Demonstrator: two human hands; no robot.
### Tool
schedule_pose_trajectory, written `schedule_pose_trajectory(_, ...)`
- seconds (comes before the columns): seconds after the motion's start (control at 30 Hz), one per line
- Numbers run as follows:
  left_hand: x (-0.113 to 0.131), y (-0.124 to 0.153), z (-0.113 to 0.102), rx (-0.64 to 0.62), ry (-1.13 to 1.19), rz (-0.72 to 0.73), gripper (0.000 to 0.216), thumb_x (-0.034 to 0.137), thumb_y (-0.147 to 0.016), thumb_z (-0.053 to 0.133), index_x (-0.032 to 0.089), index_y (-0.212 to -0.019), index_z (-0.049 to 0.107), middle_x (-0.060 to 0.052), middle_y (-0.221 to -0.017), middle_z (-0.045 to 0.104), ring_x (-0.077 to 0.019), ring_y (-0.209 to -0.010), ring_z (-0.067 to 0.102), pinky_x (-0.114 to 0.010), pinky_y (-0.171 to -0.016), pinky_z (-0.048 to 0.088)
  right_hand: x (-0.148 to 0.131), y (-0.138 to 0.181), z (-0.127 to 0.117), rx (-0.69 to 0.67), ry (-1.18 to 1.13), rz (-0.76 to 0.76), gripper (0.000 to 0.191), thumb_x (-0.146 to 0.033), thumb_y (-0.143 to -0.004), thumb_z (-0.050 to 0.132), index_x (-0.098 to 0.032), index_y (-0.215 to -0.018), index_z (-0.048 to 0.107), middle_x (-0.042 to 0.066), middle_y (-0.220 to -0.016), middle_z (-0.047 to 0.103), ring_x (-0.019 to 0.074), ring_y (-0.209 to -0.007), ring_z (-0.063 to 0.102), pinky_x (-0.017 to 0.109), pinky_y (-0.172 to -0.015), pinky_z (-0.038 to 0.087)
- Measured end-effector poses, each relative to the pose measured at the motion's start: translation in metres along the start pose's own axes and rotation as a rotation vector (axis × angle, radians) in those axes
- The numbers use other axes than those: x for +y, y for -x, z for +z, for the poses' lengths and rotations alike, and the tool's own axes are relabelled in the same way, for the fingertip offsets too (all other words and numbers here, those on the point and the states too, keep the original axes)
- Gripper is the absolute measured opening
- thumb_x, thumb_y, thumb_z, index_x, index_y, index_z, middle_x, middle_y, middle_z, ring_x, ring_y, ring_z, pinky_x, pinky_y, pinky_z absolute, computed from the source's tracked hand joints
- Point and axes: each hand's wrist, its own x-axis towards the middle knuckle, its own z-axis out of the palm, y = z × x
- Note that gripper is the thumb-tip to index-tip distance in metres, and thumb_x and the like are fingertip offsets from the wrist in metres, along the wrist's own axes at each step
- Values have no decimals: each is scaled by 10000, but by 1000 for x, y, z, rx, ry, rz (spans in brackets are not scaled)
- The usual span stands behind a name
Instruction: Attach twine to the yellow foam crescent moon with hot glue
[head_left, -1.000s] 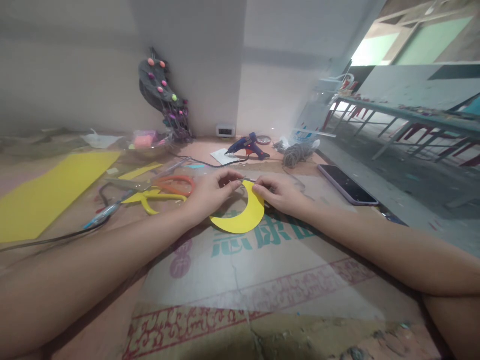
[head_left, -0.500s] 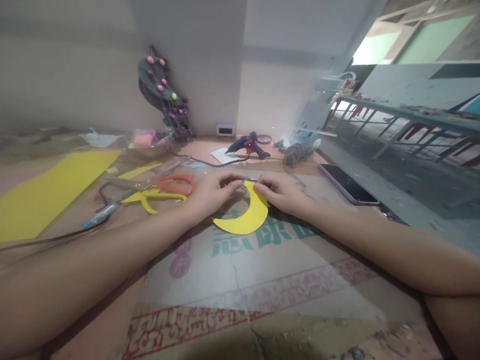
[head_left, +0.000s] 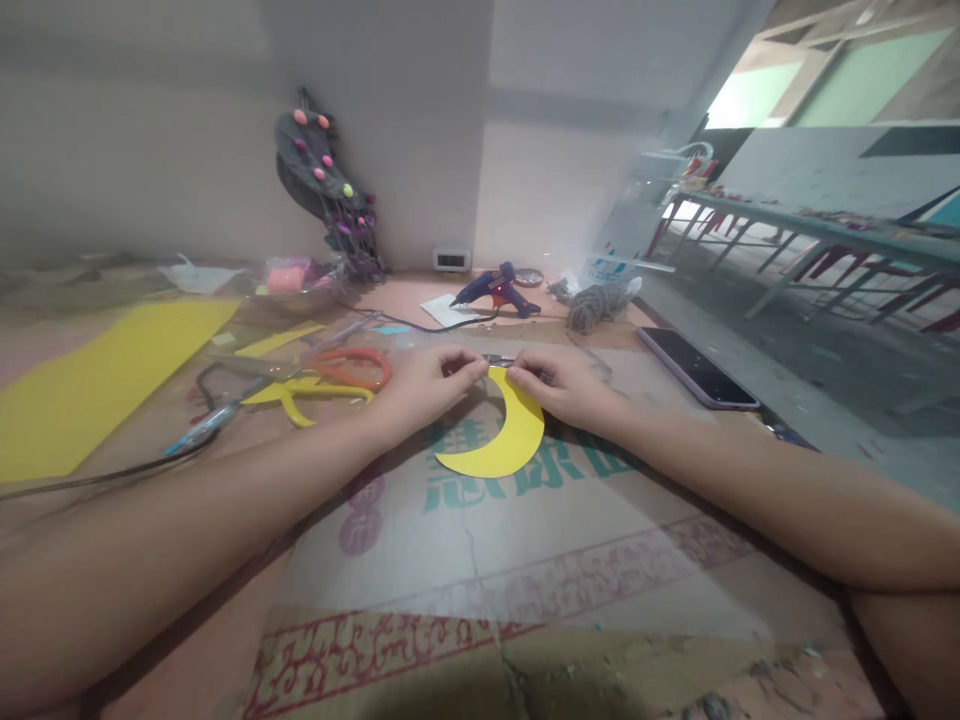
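A yellow crescent-shaped cutout (head_left: pixel 504 440) lies on a printed cardboard sheet (head_left: pixel 525 540). My left hand (head_left: pixel 427 385) and my right hand (head_left: pixel 568 385) meet at the crescent's upper tip, both with fingers pinched closed. The right fingers grip the tip itself. The left fingers pinch something small and thin right beside the tip; I cannot make out what it is.
Orange-handled scissors (head_left: pixel 345 368) and yellow scraps (head_left: pixel 300 392) lie left of my hands, a large yellow sheet (head_left: pixel 90 385) further left. A blue glue gun (head_left: pixel 495 290), a ball of twine (head_left: pixel 592 305) and a phone (head_left: pixel 694 368) lie behind and to the right.
The crescent has swung a little to the right and its lower tip has moved right. Both hands stay pinched at its upper tip.
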Motion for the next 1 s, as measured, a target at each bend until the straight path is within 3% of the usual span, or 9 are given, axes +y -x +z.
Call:
schedule_pose_trajectory(0.63, -8, -1, 0, -14, -49, 15, 405, 530, -880, 487, 177, -799, 670, -32, -700, 667, -138, -541, 541, -246, -470, 393, 1, 0, 1, -18, -6, -26, 296, -375, -919, 435, -181, -742, 572, 17, -696, 599, 144, -652, 522, 250, -590, 361)
schedule_pose_trajectory(1.0, -6, -1, 1, 80, -8, 66, 362, 511, -882, 503, 189, -776, 632, -20, -701, 643, -175, -695, 584, -254, -583, 447, 1, 0, 0, -25, -20, -28, 298, -385, -916, 448, -172, -770, 595, 30, -733, 632, 151, -673, 539, 263, -611, 370)
